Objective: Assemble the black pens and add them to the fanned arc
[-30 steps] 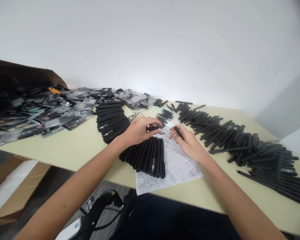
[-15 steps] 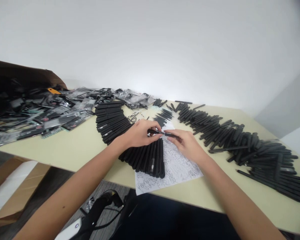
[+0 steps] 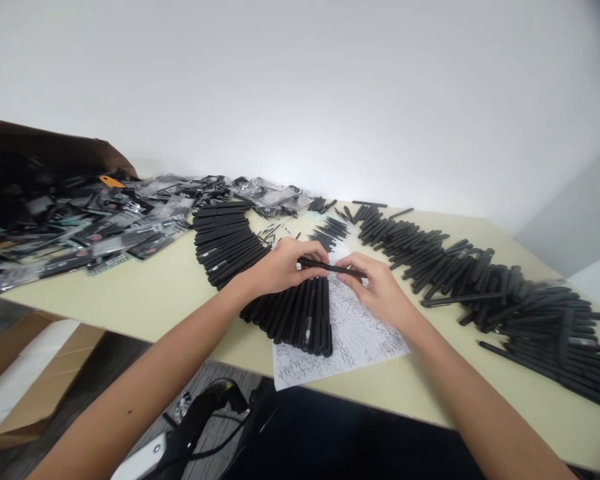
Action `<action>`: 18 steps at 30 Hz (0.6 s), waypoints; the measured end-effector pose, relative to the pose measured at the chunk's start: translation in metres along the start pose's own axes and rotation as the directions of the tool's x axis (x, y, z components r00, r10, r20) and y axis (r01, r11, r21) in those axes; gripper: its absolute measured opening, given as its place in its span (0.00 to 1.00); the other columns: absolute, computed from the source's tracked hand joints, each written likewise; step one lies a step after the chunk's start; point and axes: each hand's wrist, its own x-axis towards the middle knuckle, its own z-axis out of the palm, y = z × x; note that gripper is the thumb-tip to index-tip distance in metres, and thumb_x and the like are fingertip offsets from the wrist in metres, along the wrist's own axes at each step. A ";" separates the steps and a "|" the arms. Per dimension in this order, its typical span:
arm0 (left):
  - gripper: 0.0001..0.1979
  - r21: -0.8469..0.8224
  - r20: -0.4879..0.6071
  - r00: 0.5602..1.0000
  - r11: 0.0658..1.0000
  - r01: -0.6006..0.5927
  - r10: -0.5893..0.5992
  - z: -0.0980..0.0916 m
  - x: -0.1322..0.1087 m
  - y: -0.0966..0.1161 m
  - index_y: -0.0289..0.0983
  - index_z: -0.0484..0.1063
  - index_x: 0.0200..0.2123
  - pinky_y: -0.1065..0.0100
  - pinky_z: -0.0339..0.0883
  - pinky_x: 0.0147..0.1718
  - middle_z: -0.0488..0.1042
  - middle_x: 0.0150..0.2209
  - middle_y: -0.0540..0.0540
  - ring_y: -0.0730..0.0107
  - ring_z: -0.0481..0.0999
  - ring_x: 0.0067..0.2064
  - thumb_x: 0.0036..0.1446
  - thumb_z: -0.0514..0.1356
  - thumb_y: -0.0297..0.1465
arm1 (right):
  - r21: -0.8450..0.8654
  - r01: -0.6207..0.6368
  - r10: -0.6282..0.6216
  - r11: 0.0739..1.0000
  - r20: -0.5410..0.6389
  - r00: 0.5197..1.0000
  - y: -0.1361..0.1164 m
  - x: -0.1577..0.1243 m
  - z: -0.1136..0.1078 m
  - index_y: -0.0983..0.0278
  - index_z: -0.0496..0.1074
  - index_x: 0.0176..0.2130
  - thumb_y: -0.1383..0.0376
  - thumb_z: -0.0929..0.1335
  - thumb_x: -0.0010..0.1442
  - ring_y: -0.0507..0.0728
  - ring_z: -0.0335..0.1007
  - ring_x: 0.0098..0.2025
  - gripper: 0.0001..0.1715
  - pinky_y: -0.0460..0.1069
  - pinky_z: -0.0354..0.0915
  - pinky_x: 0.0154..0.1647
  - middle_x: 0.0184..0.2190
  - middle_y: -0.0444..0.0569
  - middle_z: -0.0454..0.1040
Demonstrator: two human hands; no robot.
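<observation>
Both my hands hold one black pen (image 3: 333, 269) level above a scribbled white sheet (image 3: 353, 330). My left hand (image 3: 285, 263) pinches the pen's left end, fingers closed. My right hand (image 3: 375, 287) pinches its right end, fingers closed too. Just under my left hand lies a neat row of black pens (image 3: 293, 310), side by side, curving back toward the far left of the yellowish table (image 3: 130, 293).
A long heap of loose black pens (image 3: 480, 280) runs along the right of the table. Small black caps (image 3: 330, 230) lie behind my hands. Clear plastic wrappers (image 3: 105, 220) spill from a brown cardboard box (image 3: 40, 150) at left. A dark bag (image 3: 215, 420) sits below the table edge.
A second ago each hand held a separate black piece. They came together, and both hands now hold a single joined pen, pushed closed.
</observation>
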 end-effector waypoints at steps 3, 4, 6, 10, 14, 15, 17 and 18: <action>0.07 0.042 0.014 1.000 0.999 -0.013 0.012 0.000 0.000 -0.001 0.36 0.77 0.42 0.73 0.70 0.38 0.81 0.37 0.48 0.71 0.80 0.38 0.62 0.66 0.32 | 0.022 -0.010 0.010 1.000 0.017 1.000 0.000 -0.001 -0.001 0.62 0.77 0.42 0.63 0.67 0.68 0.54 0.70 0.34 0.08 0.49 0.62 0.35 0.36 0.47 0.78; 0.06 0.051 0.016 1.000 0.999 -0.020 0.019 0.000 0.000 -0.001 0.36 0.77 0.42 0.73 0.70 0.38 0.82 0.37 0.48 0.71 0.80 0.38 0.62 0.66 0.32 | 0.024 -0.028 0.027 0.999 0.038 0.999 0.001 -0.001 -0.002 0.63 0.77 0.40 0.62 0.66 0.68 0.54 0.69 0.33 0.10 0.49 0.61 0.34 0.33 0.46 0.77; 0.06 0.054 0.019 0.999 0.998 -0.036 0.035 0.000 0.000 -0.001 0.37 0.77 0.41 0.72 0.70 0.38 0.82 0.37 0.48 0.71 0.80 0.38 0.62 0.66 0.31 | 0.025 -0.079 0.077 0.997 0.099 0.992 0.001 -0.002 -0.002 0.63 0.77 0.36 0.59 0.64 0.71 0.52 0.64 0.27 0.17 0.48 0.59 0.31 0.26 0.44 0.73; 0.06 0.061 0.019 0.998 0.997 -0.054 0.053 0.001 0.000 -0.002 0.37 0.77 0.43 0.72 0.70 0.39 0.82 0.39 0.47 0.71 0.81 0.39 0.63 0.65 0.32 | 0.064 -0.163 0.151 0.985 0.158 0.976 0.003 -0.003 0.001 0.64 0.77 0.36 0.54 0.60 0.73 0.51 0.59 0.24 0.24 0.48 0.57 0.29 0.22 0.42 0.66; 0.05 0.103 -0.017 0.999 0.994 -0.026 0.028 0.003 0.000 -0.003 0.37 0.77 0.41 0.71 0.70 0.37 0.81 0.37 0.48 0.71 0.80 0.37 0.63 0.64 0.31 | 0.201 -0.205 0.206 0.958 0.017 0.978 0.011 0.000 0.002 0.64 0.74 0.51 0.51 0.64 0.69 0.54 0.66 0.30 0.22 0.49 0.62 0.32 0.28 0.44 0.71; 0.04 0.105 -0.049 0.999 0.994 -0.006 0.011 0.003 0.000 -0.003 0.36 0.76 0.40 0.72 0.69 0.36 0.81 0.36 0.48 0.72 0.80 0.36 0.63 0.64 0.31 | 0.245 -0.208 0.219 0.947 -0.021 0.975 0.013 0.001 0.001 0.64 0.73 0.52 0.51 0.67 0.67 0.54 0.68 0.32 0.23 0.49 0.63 0.33 0.31 0.46 0.72; 0.04 0.097 -0.127 0.992 0.995 0.033 -0.020 0.003 0.001 -0.004 0.36 0.76 0.39 0.73 0.70 0.35 0.81 0.35 0.48 0.72 0.80 0.35 0.62 0.65 0.30 | 0.317 -0.208 0.245 0.925 -0.082 0.966 0.017 0.002 -0.002 0.63 0.72 0.50 0.50 0.71 0.63 0.55 0.69 0.33 0.24 0.48 0.63 0.31 0.34 0.48 0.74; 0.04 0.092 -0.158 0.987 0.995 0.045 -0.030 0.003 0.001 -0.004 0.35 0.76 0.39 0.73 0.70 0.35 0.81 0.36 0.47 0.72 0.80 0.36 0.62 0.65 0.30 | 0.347 -0.212 0.261 0.914 -0.102 0.960 0.018 0.002 -0.004 0.63 0.73 0.48 0.50 0.72 0.61 0.54 0.68 0.32 0.24 0.48 0.62 0.30 0.34 0.48 0.74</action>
